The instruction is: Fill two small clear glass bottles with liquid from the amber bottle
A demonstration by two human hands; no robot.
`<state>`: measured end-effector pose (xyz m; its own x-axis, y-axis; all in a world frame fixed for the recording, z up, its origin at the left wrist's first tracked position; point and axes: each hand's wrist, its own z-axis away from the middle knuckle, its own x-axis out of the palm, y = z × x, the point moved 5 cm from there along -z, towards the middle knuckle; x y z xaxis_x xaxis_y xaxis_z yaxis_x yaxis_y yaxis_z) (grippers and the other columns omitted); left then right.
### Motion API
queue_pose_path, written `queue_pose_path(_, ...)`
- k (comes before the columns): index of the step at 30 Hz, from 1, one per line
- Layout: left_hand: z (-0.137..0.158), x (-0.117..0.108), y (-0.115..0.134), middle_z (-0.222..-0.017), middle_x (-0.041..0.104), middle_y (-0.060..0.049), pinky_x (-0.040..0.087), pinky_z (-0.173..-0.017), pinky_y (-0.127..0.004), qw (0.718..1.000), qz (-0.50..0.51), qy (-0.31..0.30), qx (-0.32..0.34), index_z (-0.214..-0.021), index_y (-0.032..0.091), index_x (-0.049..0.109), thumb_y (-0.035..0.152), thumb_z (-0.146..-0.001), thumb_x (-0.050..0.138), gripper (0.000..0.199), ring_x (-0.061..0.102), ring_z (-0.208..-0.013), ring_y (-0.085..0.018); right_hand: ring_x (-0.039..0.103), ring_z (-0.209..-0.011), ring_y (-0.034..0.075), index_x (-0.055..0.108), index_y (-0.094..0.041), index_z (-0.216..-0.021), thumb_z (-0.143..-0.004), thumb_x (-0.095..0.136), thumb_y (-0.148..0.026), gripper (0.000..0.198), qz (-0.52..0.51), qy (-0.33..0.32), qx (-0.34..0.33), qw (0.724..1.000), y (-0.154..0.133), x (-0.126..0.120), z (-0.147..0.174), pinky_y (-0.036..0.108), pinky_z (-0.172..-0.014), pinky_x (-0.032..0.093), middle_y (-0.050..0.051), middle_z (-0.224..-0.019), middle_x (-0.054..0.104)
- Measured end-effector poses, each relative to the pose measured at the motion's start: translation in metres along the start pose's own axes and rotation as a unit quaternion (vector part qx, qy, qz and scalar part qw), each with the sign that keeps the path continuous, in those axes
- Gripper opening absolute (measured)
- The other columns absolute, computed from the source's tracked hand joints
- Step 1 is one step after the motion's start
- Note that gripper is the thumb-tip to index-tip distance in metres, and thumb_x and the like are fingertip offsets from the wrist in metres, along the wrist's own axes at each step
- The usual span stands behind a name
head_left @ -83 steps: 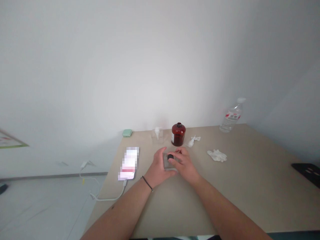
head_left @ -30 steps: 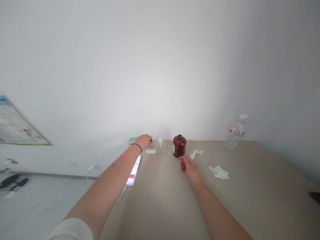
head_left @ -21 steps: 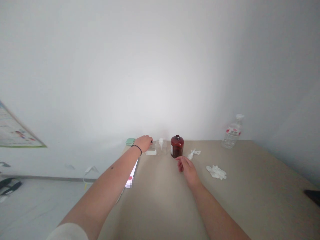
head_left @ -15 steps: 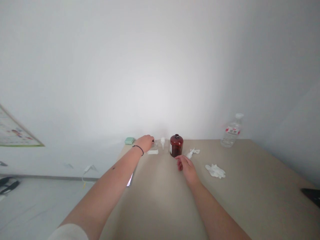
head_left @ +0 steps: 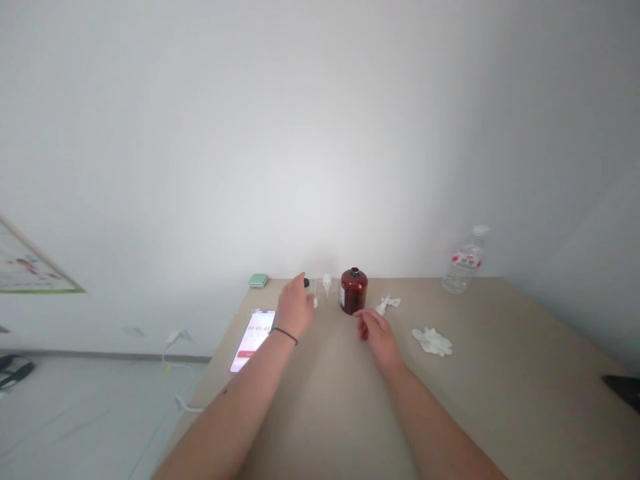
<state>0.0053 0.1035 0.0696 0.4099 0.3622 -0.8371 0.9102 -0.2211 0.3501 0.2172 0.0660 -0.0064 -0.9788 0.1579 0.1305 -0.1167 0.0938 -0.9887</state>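
Left hand, head view: raised over the far part of the beige table, fingers spread loosely, empty; a thin black band sits on its wrist. Fingertips lie just beside a small clear square bottle with a black cap, which stands on the table at the far edge, partly hidden behind the hand. Contact between fingers and bottle cannot be told.

Right hand, same view: resting low over the table near the centre, fingers loosely curled, holding nothing. It sits just in front of a squat amber-brown glass bottle with a dark neck, apart from it.

Between the two bottles stands a small clear container with a white pump top. Right of the amber bottle lies a small white plastic nozzle piece, and further right a crumpled pair of white gloves. A clear plastic water bottle with a red label stands at the far right. A smartphone with a lit screen lies at the left edge, a white cable hanging below it. A mint-green small case sits at the far left corner.
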Motion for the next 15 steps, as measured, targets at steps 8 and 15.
queue_pose_path(8, 0.069, 0.039, 0.048, -0.087, 0.069, -0.004, 0.048, -0.076, -0.029, 0.921, 0.367, -0.118, 0.059, -0.093, 0.02, 0.068, 0.025, -0.089, 0.05, 0.019, 0.062, -0.078, -0.017, 0.046, -0.051, 0.015, 0.067, -0.023, -0.078, -0.072, 0.058, -0.038, 0.018, 0.019, 0.012, 0.013, 1.0, -0.002, -0.002, 0.003, 0.026, -0.048, 0.033, -0.003, -0.058, 0.052)
queue_pose_path(15, 0.066, 0.056, 0.041, -0.069, 0.061, 0.001, 0.038, -0.064, -0.025, 0.865, 0.457, -0.204, 0.023, -0.079, 0.016, 0.066, 0.032, -0.085, 0.052, 0.021, 0.053, -0.066, -0.014, 0.047, -0.055, 0.016, 0.066, -0.023, -0.08, -0.074, 0.056, -0.034, 0.016, 0.078, 0.003, -0.022, 0.997, -0.008, 0.001, 0.012, 0.028, -0.055, 0.037, -0.005, -0.056, 0.049)
